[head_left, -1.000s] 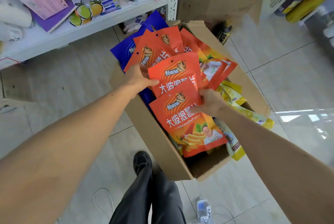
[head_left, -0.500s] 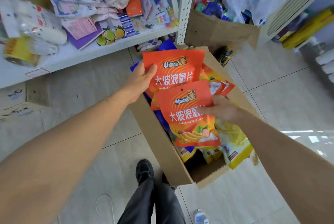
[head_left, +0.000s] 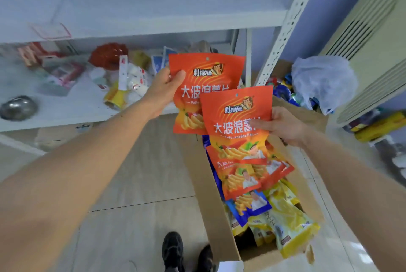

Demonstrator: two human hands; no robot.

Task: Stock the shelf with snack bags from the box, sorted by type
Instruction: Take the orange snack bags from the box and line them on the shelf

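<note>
The left hand (head_left: 163,89) is gripping one orange snack bag (head_left: 195,78) by its left edge. The right hand (head_left: 283,125) is pinching another orange bag (head_left: 232,122) at its right edge, above the box (head_left: 211,216).

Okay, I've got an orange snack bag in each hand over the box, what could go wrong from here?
1. The right hand pinches its orange bag only at one edge, so it may slip back into the box.
2. The middle shelf is cluttered, so bags set there could mix with other goods; the bare upper shelf looks safer.
3. The left bag is partly overlapped, so the bags may snag.
</note>
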